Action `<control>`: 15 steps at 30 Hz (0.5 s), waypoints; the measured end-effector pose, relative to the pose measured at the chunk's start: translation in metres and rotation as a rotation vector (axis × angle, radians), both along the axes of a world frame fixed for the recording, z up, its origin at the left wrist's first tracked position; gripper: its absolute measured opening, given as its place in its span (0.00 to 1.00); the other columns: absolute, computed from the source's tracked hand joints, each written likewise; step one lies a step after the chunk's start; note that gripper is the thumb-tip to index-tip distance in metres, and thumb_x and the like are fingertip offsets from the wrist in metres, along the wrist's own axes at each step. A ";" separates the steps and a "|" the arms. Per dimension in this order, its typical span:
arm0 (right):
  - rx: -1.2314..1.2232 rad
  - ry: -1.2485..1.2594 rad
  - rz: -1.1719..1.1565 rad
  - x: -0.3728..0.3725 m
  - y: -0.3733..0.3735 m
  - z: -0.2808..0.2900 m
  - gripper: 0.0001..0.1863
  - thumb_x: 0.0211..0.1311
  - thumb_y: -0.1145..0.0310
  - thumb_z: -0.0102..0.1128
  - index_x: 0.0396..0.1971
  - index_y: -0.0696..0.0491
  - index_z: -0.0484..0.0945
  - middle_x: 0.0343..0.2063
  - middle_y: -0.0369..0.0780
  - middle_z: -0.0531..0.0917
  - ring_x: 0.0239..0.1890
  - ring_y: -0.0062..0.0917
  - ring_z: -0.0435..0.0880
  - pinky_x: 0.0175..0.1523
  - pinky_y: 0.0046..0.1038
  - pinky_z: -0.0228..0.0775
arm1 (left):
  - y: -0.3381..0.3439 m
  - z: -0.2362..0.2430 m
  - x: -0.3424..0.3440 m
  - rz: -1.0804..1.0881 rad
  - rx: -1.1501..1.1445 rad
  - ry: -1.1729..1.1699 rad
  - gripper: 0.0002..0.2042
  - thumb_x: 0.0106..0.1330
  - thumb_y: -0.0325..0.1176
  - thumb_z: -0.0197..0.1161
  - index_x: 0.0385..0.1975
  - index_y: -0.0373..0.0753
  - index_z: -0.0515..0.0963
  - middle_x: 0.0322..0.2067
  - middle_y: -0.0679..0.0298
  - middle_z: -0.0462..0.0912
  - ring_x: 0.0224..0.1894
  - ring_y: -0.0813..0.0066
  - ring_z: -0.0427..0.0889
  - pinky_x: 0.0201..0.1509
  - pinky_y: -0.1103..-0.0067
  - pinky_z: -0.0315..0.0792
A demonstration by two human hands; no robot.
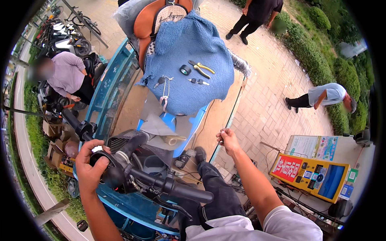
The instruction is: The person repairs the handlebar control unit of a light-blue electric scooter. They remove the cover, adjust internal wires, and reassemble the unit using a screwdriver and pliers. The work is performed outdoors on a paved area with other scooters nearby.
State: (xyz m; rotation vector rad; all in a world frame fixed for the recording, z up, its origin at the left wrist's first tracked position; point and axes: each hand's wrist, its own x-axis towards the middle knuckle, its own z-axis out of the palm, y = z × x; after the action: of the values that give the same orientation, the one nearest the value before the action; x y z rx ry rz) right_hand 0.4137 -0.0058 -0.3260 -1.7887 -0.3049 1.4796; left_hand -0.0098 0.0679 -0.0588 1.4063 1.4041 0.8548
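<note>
My left hand [89, 164] is wrapped round a black round housing [110, 170] on the handlebar [177, 188], its thumb on the near side. Out to the right, my right hand [228, 140] pinches something tiny and dark that is too small to name. Ahead of both hands, a blue towel [181, 44] covers a seat. On the towel lie pliers [205, 70] with one yellow and one dark handle, a roll of black tape [185, 70] and a key [198, 81]. Another black-headed key [160, 82] lies by a looped white cord [165, 94].
Below the seat is a wooden cart bed [231, 108] with a blue rail [105, 84]. A yellow sign box [309, 176] stands at right. A seated person [66, 74] is at left; two people [257, 16], [327, 96] stand on the paving. Cardboard boxes [54, 152] sit at left.
</note>
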 end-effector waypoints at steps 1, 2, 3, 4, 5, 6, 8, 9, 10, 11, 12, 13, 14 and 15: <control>-0.053 -0.006 0.006 -0.002 -0.006 -0.027 0.08 0.74 0.67 0.47 0.45 0.54 0.70 0.31 0.37 0.80 0.27 0.19 0.76 0.32 0.25 0.69 | 0.000 0.001 0.000 0.000 0.037 0.027 0.24 0.56 0.40 0.71 0.49 0.33 0.75 0.36 0.62 0.80 0.41 0.74 0.79 0.48 0.79 0.73; -0.095 -0.057 0.069 -0.004 -0.013 -0.052 0.08 0.72 0.67 0.49 0.45 0.55 0.71 0.30 0.37 0.79 0.27 0.19 0.75 0.31 0.26 0.69 | -0.002 -0.002 -0.004 0.016 0.053 0.058 0.25 0.56 0.42 0.70 0.49 0.33 0.75 0.36 0.61 0.80 0.42 0.73 0.79 0.49 0.78 0.72; -0.131 -0.108 0.133 -0.007 -0.018 -0.074 0.09 0.71 0.68 0.51 0.45 0.56 0.73 0.29 0.36 0.78 0.27 0.19 0.74 0.30 0.26 0.69 | -0.004 -0.004 -0.009 0.033 0.077 0.087 0.26 0.57 0.44 0.69 0.49 0.33 0.74 0.36 0.60 0.79 0.42 0.72 0.78 0.50 0.77 0.72; -0.133 -0.179 0.191 -0.012 -0.023 -0.094 0.12 0.66 0.67 0.57 0.45 0.58 0.76 0.29 0.36 0.77 0.27 0.19 0.73 0.29 0.26 0.67 | -0.004 -0.002 -0.014 0.012 0.094 0.127 0.28 0.58 0.48 0.68 0.50 0.32 0.74 0.35 0.58 0.79 0.43 0.70 0.77 0.51 0.76 0.71; -0.150 -0.157 0.152 -0.018 -0.029 -0.111 0.13 0.62 0.67 0.62 0.43 0.59 0.78 0.29 0.36 0.79 0.26 0.21 0.73 0.30 0.26 0.67 | -0.007 -0.006 -0.021 0.023 0.107 0.136 0.30 0.57 0.53 0.68 0.49 0.32 0.74 0.34 0.58 0.78 0.42 0.69 0.77 0.52 0.75 0.70; -0.182 -0.131 0.176 -0.023 -0.036 -0.132 0.11 0.61 0.67 0.63 0.39 0.59 0.80 0.28 0.36 0.79 0.26 0.21 0.74 0.30 0.27 0.68 | -0.008 -0.008 -0.028 0.025 0.122 0.135 0.31 0.59 0.55 0.67 0.48 0.32 0.74 0.33 0.57 0.78 0.41 0.69 0.77 0.50 0.74 0.70; -0.219 -0.137 0.220 -0.033 -0.042 -0.167 0.10 0.58 0.67 0.65 0.33 0.59 0.82 0.25 0.38 0.81 0.27 0.22 0.76 0.32 0.28 0.70 | -0.010 -0.007 -0.042 0.056 0.155 0.171 0.30 0.63 0.58 0.61 0.46 0.31 0.73 0.32 0.58 0.76 0.39 0.70 0.76 0.48 0.75 0.69; -0.223 -0.179 0.244 -0.037 -0.039 -0.184 0.10 0.56 0.67 0.65 0.32 0.59 0.83 0.25 0.39 0.82 0.27 0.23 0.78 0.33 0.29 0.71 | -0.011 -0.007 -0.044 0.091 0.176 0.199 0.30 0.66 0.59 0.58 0.45 0.31 0.73 0.31 0.58 0.75 0.38 0.71 0.75 0.48 0.75 0.69; -0.229 -0.228 0.273 -0.038 -0.039 -0.199 0.09 0.55 0.67 0.66 0.30 0.59 0.83 0.24 0.40 0.83 0.27 0.24 0.79 0.35 0.29 0.72 | -0.015 -0.009 -0.028 0.146 0.191 0.176 0.24 0.74 0.54 0.46 0.46 0.34 0.70 0.32 0.60 0.70 0.38 0.74 0.68 0.51 0.76 0.64; -0.212 -0.281 0.267 -0.039 -0.037 -0.216 0.10 0.54 0.67 0.66 0.29 0.59 0.84 0.24 0.42 0.84 0.28 0.26 0.81 0.36 0.30 0.73 | -0.019 -0.012 -0.016 0.282 0.154 0.011 0.21 0.76 0.50 0.43 0.44 0.35 0.69 0.31 0.63 0.66 0.39 0.74 0.65 0.52 0.77 0.61; -0.187 -0.337 0.261 -0.038 -0.030 -0.236 0.10 0.53 0.67 0.66 0.29 0.59 0.84 0.25 0.43 0.84 0.30 0.27 0.82 0.37 0.30 0.74 | -0.021 -0.015 -0.004 0.333 0.186 -0.028 0.20 0.77 0.49 0.42 0.43 0.36 0.68 0.31 0.63 0.65 0.39 0.73 0.64 0.52 0.77 0.60; -0.160 -0.381 0.264 -0.042 -0.019 -0.248 0.10 0.52 0.67 0.66 0.29 0.59 0.84 0.25 0.45 0.85 0.31 0.29 0.84 0.39 0.31 0.75 | -0.023 -0.011 0.004 0.392 0.220 -0.052 0.19 0.77 0.48 0.41 0.41 0.36 0.68 0.31 0.64 0.64 0.39 0.73 0.63 0.52 0.77 0.59; -0.196 -0.385 0.267 -0.043 -0.011 -0.260 0.11 0.52 0.68 0.65 0.31 0.59 0.84 0.28 0.48 0.86 0.34 0.35 0.86 0.42 0.33 0.76 | -0.029 0.001 -0.021 0.356 0.162 0.025 0.18 0.77 0.48 0.42 0.40 0.37 0.68 0.31 0.64 0.64 0.38 0.73 0.64 0.52 0.77 0.60; -0.184 -0.409 0.257 -0.042 -0.005 -0.277 0.11 0.52 0.68 0.64 0.31 0.59 0.84 0.29 0.49 0.86 0.35 0.37 0.86 0.42 0.34 0.76 | -0.026 0.016 -0.041 0.305 0.106 0.097 0.17 0.77 0.47 0.42 0.38 0.37 0.67 0.31 0.64 0.64 0.37 0.72 0.65 0.52 0.77 0.61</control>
State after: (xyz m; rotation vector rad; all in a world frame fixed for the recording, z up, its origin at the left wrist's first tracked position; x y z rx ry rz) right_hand 0.3717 -0.0104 -0.6030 -2.2694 -0.6407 1.3341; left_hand -0.0505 0.0415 -0.0430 1.3461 1.6973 1.0806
